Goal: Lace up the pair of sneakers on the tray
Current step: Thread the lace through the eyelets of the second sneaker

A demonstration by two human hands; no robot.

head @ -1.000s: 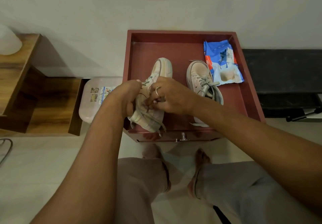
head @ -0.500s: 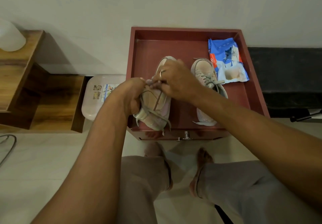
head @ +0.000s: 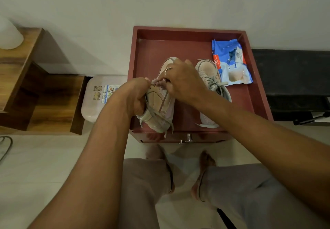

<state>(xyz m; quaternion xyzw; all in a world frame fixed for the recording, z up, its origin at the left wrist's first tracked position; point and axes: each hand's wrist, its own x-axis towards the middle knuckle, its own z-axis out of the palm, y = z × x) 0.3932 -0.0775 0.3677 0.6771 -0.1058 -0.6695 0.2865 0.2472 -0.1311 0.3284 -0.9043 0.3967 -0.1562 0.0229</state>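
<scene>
Pink sneaker (head: 161,104) in curled grip of left hand (head: 133,97), lace (head: 164,96) in pinch of right hand (head: 180,81).

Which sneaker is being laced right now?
The left sneaker, gripped by the left hand while the right hand pinches its lace. The right sneaker sits untouched beside the blue packet.

One head-worn view: we look steeply down, close over the tray (head: 189,29), facing the wall (head: 89,14) at 12 o'clock, legs (head: 142,184) at 6 o'clock.
</scene>
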